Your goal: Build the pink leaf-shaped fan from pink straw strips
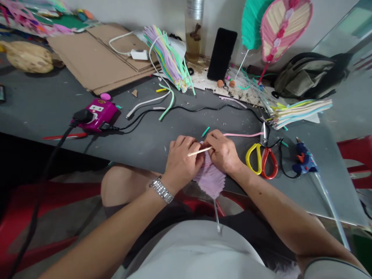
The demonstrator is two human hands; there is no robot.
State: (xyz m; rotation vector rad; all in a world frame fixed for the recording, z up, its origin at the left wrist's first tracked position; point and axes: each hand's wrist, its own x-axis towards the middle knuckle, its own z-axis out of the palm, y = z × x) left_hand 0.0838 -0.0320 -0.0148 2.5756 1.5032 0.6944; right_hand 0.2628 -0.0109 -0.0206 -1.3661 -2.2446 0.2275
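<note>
Head view looks down past a pale grey shirt (192, 248) and a bare knee (119, 186) beside a red plastic chair (49, 197). Nearest the work, the left hand (183, 162), wearing a silver link wristwatch (161, 189), and the right hand (222, 152) are close together, their knuckles almost meeting. The left hand is closed around a thin wooden stick (199, 151), whose far end runs in toward the right hand's fingers (213, 139). Both hands pinch the top of a lilac feather (209, 179) made of fringed strips, held above the counter's front edge. A thin metal stem (216, 217) hangs from its lower end.

Just beyond the hands, a small teal strip (205, 131) and a long pink strip (242, 134) lie on the grey counter (136, 151). To the right sit scissors with yellow and red handles (261, 161) and a blue hot glue gun (304, 161). At left is a magenta corded device (97, 114), with a black cable (186, 108) running across the counter.

Farther back, pastel strip bundles (167, 58) stand near stacked cardboard (99, 58). A black phone (222, 54) leans beside a glass jar (193, 31), under finished pink and teal feathers (281, 27). An olive bag (305, 75) lies at upper right.
</note>
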